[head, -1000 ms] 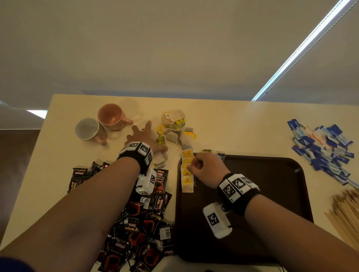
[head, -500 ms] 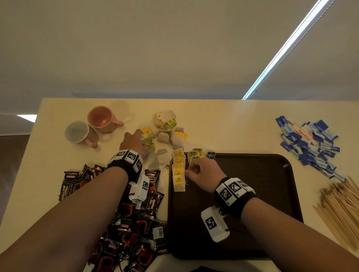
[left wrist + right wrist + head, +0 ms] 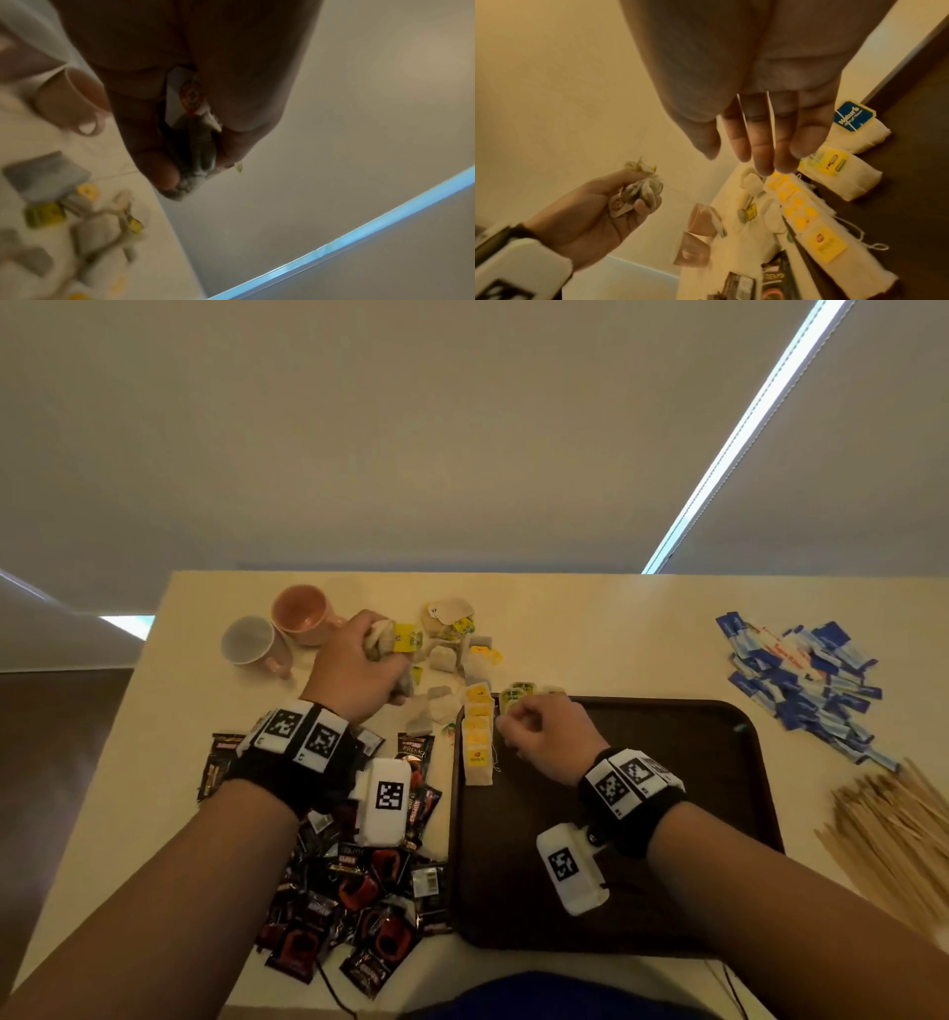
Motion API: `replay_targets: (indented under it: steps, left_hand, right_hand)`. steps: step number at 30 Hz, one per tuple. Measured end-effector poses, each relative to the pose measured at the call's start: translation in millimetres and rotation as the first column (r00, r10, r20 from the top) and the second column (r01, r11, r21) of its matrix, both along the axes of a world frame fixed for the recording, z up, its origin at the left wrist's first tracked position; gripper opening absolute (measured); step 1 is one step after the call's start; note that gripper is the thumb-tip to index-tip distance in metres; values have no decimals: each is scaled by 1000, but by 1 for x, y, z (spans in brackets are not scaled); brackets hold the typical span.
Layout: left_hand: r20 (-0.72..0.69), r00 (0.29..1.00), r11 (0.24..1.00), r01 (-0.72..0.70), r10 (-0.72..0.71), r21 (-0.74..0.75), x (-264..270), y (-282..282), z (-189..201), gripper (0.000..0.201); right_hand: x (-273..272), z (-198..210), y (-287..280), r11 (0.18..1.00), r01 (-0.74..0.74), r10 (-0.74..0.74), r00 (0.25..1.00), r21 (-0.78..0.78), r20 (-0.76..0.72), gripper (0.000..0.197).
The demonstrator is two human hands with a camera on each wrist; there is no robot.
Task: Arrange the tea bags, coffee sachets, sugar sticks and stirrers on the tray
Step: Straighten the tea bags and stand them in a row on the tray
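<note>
The left hand point(image 3: 362, 667) is closed round a bunch of tea bags point(image 3: 385, 642), lifted clear of the loose tea bag pile point(image 3: 454, 649) near the table's point(image 3: 590, 629) far edge. The right hand point(image 3: 544, 734) hovers over the tray's point(image 3: 719, 814) far-left corner; in the right wrist view its fingers point(image 3: 762, 150) hang straight and hold nothing.

On the tray a column of yellow-tagged tea bags point(image 3: 477, 742) overlaps along the left rim, its long axis running from the far edge toward the near edge, with a few more bags point(image 3: 518, 695) set along the far rim. The held bunch lies to the left of and beyond the tray, so the left hand looks the nearer carrier and the right the one placed to receive and lay bags.

Coffee sachets point(image 3: 354, 880) lie left of the tray; sugar sticks point(image 3: 806, 680) and stirrers point(image 3: 893, 839) lie to its right.
</note>
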State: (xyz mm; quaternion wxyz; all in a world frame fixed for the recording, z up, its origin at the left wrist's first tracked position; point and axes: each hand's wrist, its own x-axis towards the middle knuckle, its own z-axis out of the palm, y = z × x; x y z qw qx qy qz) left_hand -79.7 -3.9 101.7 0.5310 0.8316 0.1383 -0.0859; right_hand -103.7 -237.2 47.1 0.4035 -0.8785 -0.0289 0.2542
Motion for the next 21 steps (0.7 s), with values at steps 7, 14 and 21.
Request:
replay_targets:
  steps: [7, 14, 21]
  left_hand:
    - [-95, 990, 843, 36, -102, -536, -39, -41, 33, 21]
    - [-120, 980, 770, 49, -161, -637, -59, -69, 33, 19]
    - [-316, 944, 678, -169, -98, -716, -68, -62, 18, 19]
  right_hand:
    - [-17, 27, 3, 645, 576, -232, 774, 502, -590, 48]
    - [-38, 32, -3, 516, 637, -98, 709, 573, -699, 42]
    - [-41, 48, -28, 826, 292, -136, 934, 482, -331, 26]
